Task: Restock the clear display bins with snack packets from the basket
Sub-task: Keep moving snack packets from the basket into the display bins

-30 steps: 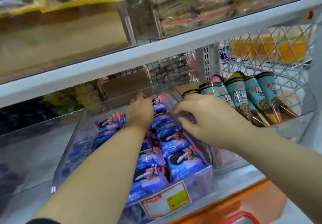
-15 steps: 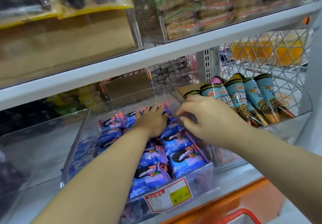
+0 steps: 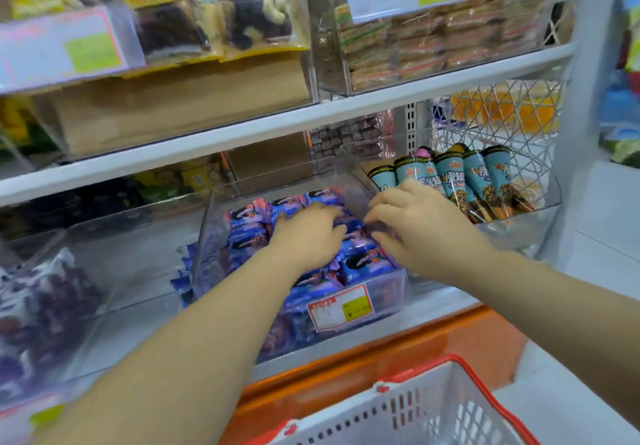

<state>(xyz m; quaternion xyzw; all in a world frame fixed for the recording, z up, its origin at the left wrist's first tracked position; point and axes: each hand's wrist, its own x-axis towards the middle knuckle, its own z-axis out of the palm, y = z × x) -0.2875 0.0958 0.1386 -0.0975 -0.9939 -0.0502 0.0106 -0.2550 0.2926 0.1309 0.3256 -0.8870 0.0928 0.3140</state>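
— Hands first: how are they placed?
— Left hand (image 3: 308,233) is laid flat, fingers straight, on the blue snack packets (image 3: 360,264) inside the clear bin (image 3: 207,244). Right hand (image 3: 415,226) is stretched over the bin's right wall; a grip cannot be confirmed.
— And the rest?
— The bin is set on a white shelf (image 3: 446,301). A red-rimmed basket (image 3: 415,406) is seen below. A price label (image 3: 341,306) is fixed to the bin's front.
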